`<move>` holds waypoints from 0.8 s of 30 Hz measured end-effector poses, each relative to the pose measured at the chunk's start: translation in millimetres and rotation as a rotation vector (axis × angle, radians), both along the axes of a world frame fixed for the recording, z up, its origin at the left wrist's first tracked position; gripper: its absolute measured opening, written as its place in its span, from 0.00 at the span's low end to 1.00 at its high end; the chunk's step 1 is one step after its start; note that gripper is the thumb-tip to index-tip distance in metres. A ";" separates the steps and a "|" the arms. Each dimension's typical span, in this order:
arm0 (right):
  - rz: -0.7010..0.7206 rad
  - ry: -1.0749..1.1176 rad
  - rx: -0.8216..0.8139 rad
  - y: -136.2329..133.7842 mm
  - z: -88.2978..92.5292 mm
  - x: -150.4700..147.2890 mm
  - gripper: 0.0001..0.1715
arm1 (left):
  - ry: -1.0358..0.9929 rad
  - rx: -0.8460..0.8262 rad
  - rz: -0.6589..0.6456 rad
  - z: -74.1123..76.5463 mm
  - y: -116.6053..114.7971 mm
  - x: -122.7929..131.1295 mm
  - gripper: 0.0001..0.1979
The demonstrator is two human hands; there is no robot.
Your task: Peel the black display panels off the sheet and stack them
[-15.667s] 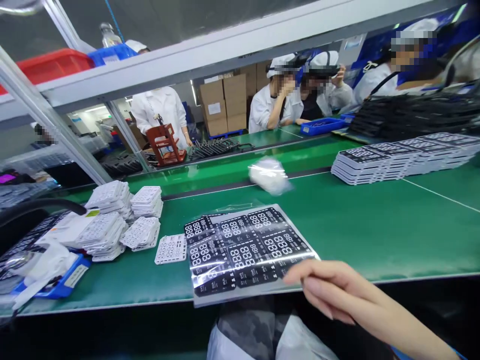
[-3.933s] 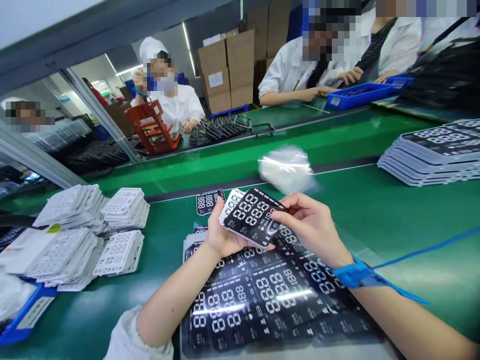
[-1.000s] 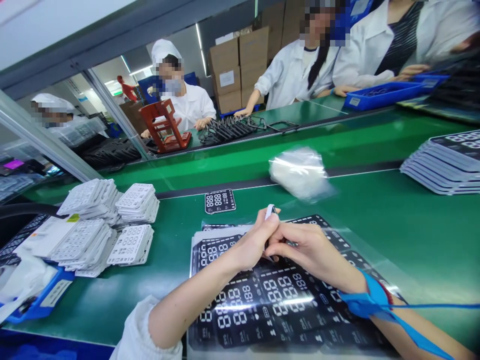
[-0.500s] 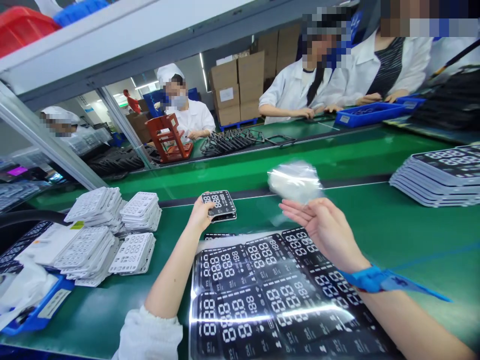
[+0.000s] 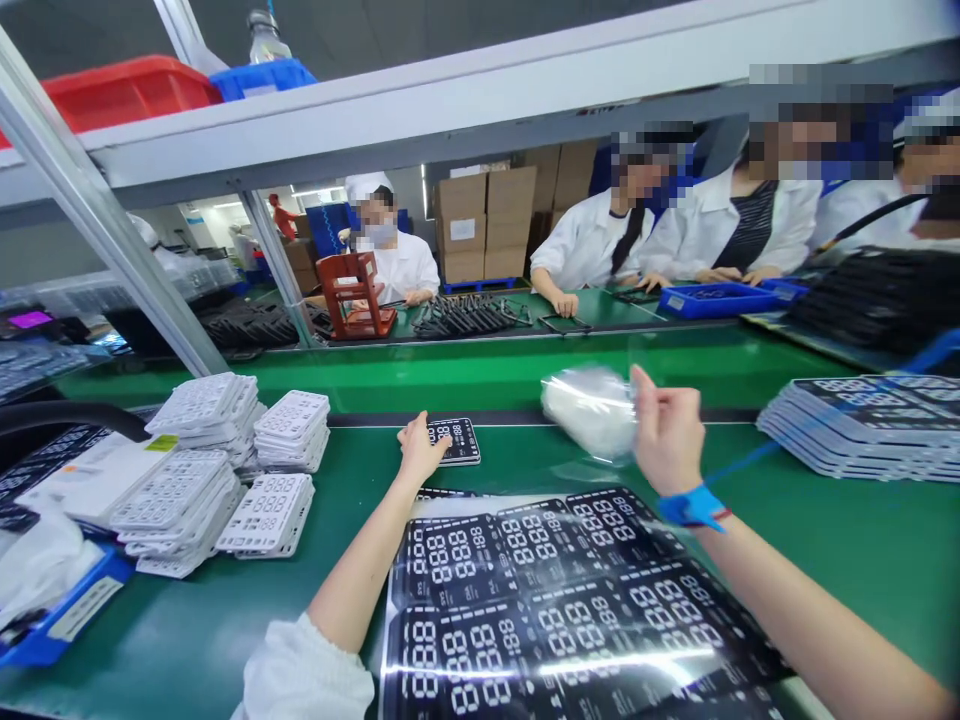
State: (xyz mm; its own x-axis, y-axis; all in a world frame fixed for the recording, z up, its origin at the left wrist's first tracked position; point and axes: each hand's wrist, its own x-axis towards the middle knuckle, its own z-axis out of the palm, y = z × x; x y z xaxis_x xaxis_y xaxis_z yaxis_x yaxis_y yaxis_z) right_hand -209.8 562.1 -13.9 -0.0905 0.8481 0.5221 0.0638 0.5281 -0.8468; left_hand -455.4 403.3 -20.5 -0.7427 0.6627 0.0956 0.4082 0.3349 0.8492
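Note:
My left hand (image 5: 421, 450) grips a small black display panel (image 5: 459, 441) with digit-shaped windows, low over the green bench just beyond a sheet. My right hand (image 5: 670, 430), a blue wrist strap (image 5: 694, 507) around its wrist, is closed beside a crumpled bundle of clear plastic film (image 5: 587, 408). Its fingertips are at the film's right edge; what lies between them cannot be made out. Between my forearms lies a large glossy sheet of black digit-printed panels (image 5: 525, 610), with light glaring across it.
Stacks of white cut-out frames (image 5: 176, 500) stand at left, by a blue bin (image 5: 67, 610) with white wrapping. A stack of black-faced panels (image 5: 870, 425) sits at right. Behind the bench runs a bright green strip (image 5: 450, 375); co-workers in white sit beyond. A shelf (image 5: 450, 110) crosses overhead.
My left hand has lowered the panel towards the bench. My right hand, open with fingers stretched before, has closed and moved up and right beside the film bundle. The view has shifted slightly.

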 end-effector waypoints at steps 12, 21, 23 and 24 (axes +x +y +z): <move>0.739 -0.965 0.305 -83.4 0.4 40.1 0.61 | 0.241 0.118 0.075 62.1 -24.2 -15.9 0.27; 0.624 -1.080 0.457 -170.7 -54.2 80.5 0.45 | 0.674 0.512 -0.101 135.5 -77.1 46.6 0.20; 0.551 -0.990 0.509 -183.0 -54.0 64.5 0.34 | 0.774 0.544 -0.236 143.6 -99.3 82.5 0.18; 0.515 -0.938 0.528 -189.2 -53.7 56.8 0.30 | 0.809 0.560 -0.326 142.9 -111.4 101.4 0.18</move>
